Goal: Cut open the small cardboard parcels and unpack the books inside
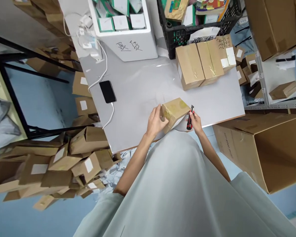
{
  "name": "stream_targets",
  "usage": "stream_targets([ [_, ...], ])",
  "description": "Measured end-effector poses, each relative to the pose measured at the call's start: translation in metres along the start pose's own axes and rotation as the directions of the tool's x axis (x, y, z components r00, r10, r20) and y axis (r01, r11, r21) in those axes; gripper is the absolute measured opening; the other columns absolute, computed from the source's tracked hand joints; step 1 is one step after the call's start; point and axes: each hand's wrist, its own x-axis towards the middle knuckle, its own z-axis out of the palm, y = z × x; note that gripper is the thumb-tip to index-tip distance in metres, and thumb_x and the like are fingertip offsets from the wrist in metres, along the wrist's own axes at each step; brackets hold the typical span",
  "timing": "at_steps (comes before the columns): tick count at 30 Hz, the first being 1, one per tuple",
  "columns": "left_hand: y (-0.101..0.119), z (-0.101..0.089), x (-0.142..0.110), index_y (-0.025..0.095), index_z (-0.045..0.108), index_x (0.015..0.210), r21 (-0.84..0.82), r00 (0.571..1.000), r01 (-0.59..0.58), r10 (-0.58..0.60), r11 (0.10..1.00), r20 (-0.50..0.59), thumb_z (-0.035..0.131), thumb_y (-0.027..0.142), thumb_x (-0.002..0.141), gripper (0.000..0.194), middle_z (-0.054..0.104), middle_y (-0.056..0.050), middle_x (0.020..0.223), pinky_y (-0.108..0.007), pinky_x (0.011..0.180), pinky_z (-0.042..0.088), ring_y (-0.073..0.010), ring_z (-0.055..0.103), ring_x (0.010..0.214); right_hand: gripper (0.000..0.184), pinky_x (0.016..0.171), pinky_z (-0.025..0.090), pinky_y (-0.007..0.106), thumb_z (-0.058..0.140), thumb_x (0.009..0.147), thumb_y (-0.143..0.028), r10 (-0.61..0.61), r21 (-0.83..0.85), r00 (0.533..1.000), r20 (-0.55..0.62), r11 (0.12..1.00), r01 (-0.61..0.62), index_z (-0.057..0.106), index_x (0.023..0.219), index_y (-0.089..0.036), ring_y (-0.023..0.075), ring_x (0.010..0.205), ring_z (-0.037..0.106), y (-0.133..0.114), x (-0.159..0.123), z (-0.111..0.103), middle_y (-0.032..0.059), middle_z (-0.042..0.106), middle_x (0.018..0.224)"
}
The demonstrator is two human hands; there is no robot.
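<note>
A small taped cardboard box (175, 110) is tilted at the near edge of the table (135, 95), with a white label partly showing on its near side. My left hand (156, 122) grips the box's left end, thumb and fingers on either side. In my right hand (196, 121) is a red and black box cutter (189, 121), held upright beside the box's right end with its tip pointing away from me. Whether the blade is out is too small to tell. The right fingertips are close to the box corner; I cannot tell whether they touch it.
Taped cartons (193, 65) stand in a row at the back right, before a black crate (174, 33). A white foam bin (135, 46) holds green-white boxes. A phone (108, 92) with cables lies left. A large open carton (239, 148) stands right; discarded boxes (88, 141) are heaped left.
</note>
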Motion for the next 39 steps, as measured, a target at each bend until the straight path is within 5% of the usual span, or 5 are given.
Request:
stream_targets([
  [7, -0.027, -0.016, -0.013, 0.025, 0.041, 0.172, -0.197, 1.0, 0.004, 0.0, 0.98, 0.02, 0.072, 0.021, 0.089, 0.088, 0.063, -0.013, 0.153, -0.041, 0.111, 0.066, -0.0274, 0.069, 0.138, 0.064, 0.078, 0.062, 0.033, 0.058, 0.095, -0.085, -0.104, -0.074, 0.993, 0.06, 0.991, 0.108, 0.068, 0.109, -0.024, 0.0242, 0.091, 0.08, -0.026, -0.007, 0.008, 0.0042, 0.075, 0.103],
  [14, -0.038, -0.015, -0.034, 0.025, 0.037, 0.175, -0.188, 0.997, 0.074, -0.08, 0.979, -0.021, 0.074, 0.021, 0.088, 0.095, 0.063, -0.013, 0.147, -0.04, 0.107, 0.068, -0.0278, 0.072, 0.132, 0.06, 0.074, 0.056, 0.03, 0.053, 0.099, -0.086, -0.103, -0.207, 0.982, 0.158, 0.969, 0.135, 0.06, 0.1, -0.027, 0.0245, 0.092, 0.079, -0.035, -0.026, 0.013, 0.0009, 0.065, 0.089],
  [19, -0.034, -0.011, -0.045, 0.029, 0.054, 0.166, -0.215, 0.995, 0.045, -0.064, 0.976, -0.082, 0.067, 0.017, 0.092, 0.076, 0.06, -0.011, 0.151, -0.036, 0.105, 0.069, -0.0253, 0.069, 0.136, 0.061, 0.071, 0.054, 0.028, 0.053, 0.099, -0.087, -0.118, -0.226, 0.979, 0.164, 0.962, 0.154, 0.06, 0.098, -0.027, 0.0244, 0.092, 0.078, -0.036, -0.028, 0.016, 0.0012, 0.066, 0.089],
  [26, -0.045, -0.022, -0.057, 0.026, 0.055, 0.166, -0.352, 0.999, 0.013, -0.022, 0.936, -0.024, 0.064, 0.024, 0.096, 0.071, 0.056, -0.013, 0.158, -0.041, 0.106, 0.069, -0.0272, 0.062, 0.146, 0.063, 0.06, 0.049, 0.028, 0.055, 0.097, -0.089, -0.091, -0.26, 0.978, 0.188, 0.955, 0.139, 0.061, 0.096, -0.026, 0.019, 0.072, 0.067, -0.043, -0.033, 0.016, 0.0045, 0.077, 0.086],
  [39, -0.06, -0.012, -0.082, 0.029, 0.064, 0.158, -0.226, 0.989, 0.105, -0.126, 0.968, -0.083, 0.071, 0.029, 0.093, 0.065, 0.064, -0.01, 0.159, -0.047, 0.118, 0.063, -0.0283, 0.069, 0.141, 0.063, 0.076, 0.055, 0.03, 0.049, 0.099, -0.088, -0.076, -0.324, 0.969, 0.237, 0.934, 0.153, 0.061, 0.1, -0.026, 0.0235, 0.092, 0.075, -0.046, -0.059, 0.025, 0.0049, 0.074, 0.091],
])
